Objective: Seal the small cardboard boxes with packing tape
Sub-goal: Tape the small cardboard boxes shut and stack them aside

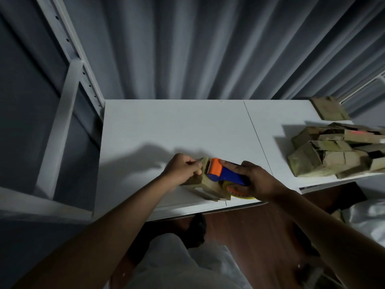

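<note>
Left hand (183,168) comes in from lower left, forearm straight, fingers curled round the far-left end of a small cardboard box (205,185), thumb pinching its top edge. Box sits on the white table (177,126), close to the near edge, tilted so its long side runs toward lower right.

Right hand (257,180) reaches in from lower right, fingers wrapped round the handle of a blue and orange tape gun (224,173); index finger lies straight along the top of the blue body. The orange head sits just right of the left fingertips, touching the box top. The tape roll (235,189) hangs below the right palm, partly hidden, over the near table edge.

Beyond and left of the left fingers: bare tabletop out to the far edge and curtain (208,49). A seam in the top runs just right of the right knuckles. Well right of the right hand: a pile of boxes (333,151); one more box (329,108) at the far right corner. White shelf frame (68,80) stands left of the table.
</note>
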